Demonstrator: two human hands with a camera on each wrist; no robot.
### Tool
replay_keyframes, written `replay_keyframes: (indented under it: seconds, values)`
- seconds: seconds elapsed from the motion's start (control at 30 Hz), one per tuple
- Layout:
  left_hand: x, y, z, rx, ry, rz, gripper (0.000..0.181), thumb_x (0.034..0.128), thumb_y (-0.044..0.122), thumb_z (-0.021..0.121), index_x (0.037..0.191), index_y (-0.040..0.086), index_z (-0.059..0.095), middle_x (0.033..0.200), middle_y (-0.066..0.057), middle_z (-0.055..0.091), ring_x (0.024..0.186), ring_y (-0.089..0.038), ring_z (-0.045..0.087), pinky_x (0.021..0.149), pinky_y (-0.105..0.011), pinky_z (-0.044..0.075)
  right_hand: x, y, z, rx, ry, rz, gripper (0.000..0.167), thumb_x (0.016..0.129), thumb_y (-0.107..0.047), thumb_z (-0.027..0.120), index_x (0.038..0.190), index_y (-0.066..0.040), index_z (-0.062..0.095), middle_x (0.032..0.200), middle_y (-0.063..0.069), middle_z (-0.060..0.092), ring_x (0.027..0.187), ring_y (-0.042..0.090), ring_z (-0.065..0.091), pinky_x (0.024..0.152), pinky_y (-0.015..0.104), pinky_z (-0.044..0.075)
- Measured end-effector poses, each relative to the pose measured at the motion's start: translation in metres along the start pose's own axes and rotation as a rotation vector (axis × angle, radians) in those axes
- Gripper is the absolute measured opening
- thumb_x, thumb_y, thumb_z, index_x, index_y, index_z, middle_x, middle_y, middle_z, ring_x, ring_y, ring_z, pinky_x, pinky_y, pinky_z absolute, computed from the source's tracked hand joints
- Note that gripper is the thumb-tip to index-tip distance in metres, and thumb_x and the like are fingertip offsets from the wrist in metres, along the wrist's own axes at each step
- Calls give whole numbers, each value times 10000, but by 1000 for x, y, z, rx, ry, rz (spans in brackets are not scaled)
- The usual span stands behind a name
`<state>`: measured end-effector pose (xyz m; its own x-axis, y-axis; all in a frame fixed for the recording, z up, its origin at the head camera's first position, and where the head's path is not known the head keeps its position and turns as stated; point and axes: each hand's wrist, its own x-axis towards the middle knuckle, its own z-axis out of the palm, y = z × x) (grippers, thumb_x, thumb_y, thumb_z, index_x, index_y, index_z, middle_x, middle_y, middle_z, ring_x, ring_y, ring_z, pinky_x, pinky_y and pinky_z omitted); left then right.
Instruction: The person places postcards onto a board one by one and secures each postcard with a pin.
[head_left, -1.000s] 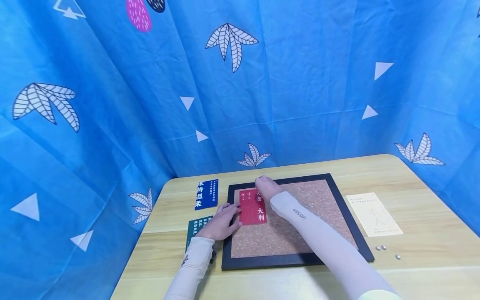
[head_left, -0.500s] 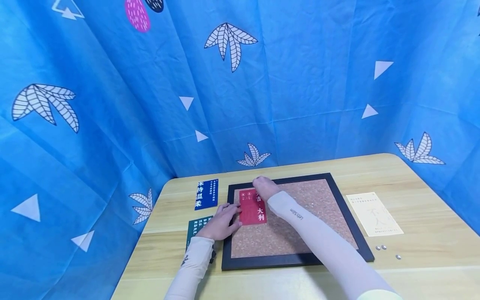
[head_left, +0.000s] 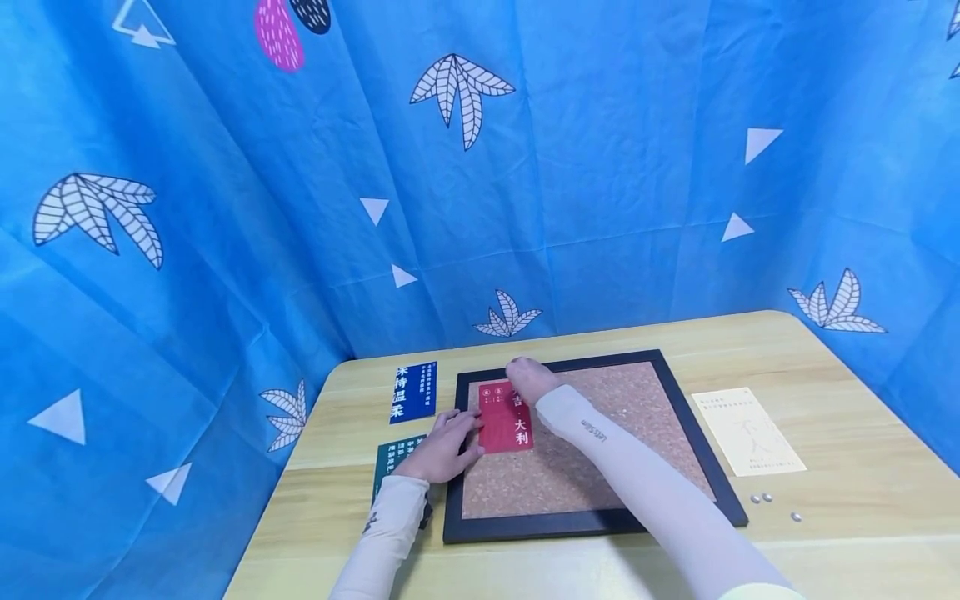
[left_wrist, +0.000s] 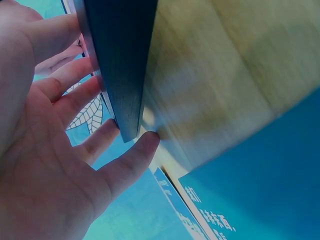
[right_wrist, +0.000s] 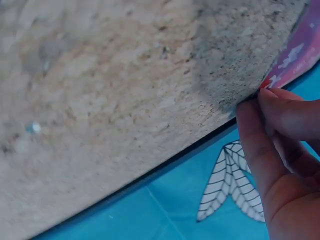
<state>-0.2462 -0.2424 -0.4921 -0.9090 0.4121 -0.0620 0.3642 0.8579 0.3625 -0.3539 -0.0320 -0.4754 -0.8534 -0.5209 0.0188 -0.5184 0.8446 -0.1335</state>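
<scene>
Near the head view's centre, a red card (head_left: 497, 425) is lying on the framed corkboard (head_left: 517, 493). The left hand (head_left: 439, 450) is spreading its fingers, touching the card's left edge. The right hand (head_left: 531, 380) is bunching its fingertips at the upper-right corner; what they are pinching, one cannot tell.

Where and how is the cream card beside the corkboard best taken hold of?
Probably pinched at mid-length of its long right edge, coming in low from the right: the cream card lies flat on the table, its left edge close beside the black frame, with small silvery studs off its near end.
</scene>
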Motion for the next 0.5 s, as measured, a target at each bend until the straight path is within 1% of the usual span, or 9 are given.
replay_keyframes:
  seconds: [0.07,0.17,0.3,0.37,0.43,0.5]
  values:
    - [-1,-1,1,0,-6,-3,509,1024,331,637,1489,150,536,1661,-66,404,1550,-379,293,1196,-571,409,0,2,0,41,-27,18,230,890,15,754,1108,-31,698,1065,119,711,998,229,695,910,314,607]
    - [-2,-2,2,-2,-6,0,506,1021,327,641,1481,143,540,1655,-80,410,1545,-390,296,1190,-580,412,-2,6,-1,131,-46,45,225,866,58,751,1065,-47,741,1038,95,719,980,212,688,913,315,600]
    - [-1,-1,0,-4,6,-6,509,1017,325,648,1482,146,541,1654,-71,412,1544,-386,296,1186,-581,417,-9,11,-4,243,-37,56,291,812,108,762,1035,-75,804,1038,87,739,978,203,686,918,322,594]
    - [0,-1,-1,-5,5,-15,514,1018,331,645,1490,157,535,1660,-54,405,1550,-373,290,1188,-576,418,-12,13,-6,274,-30,51,340,787,126,769,1059,-74,805,1074,100,737,1009,217,682,945,336,589]
    - [0,0,-1,-9,3,-21,515,1021,335,640,1495,165,531,1664,-46,399,1553,-366,286,1189,-572,418,-16,14,-7,286,-21,38,365,793,136,757,1094,-66,794,1112,118,735,1054,246,682,986,363,580]
    - [0,0,-1,-12,1,-23,516,1023,337,636,1498,165,529,1668,-45,393,1554,-367,284,1187,-577,418,-19,16,-8,278,-15,28,372,825,142,726,1136,-54,776,1146,129,721,1107,270,668,1031,387,561]
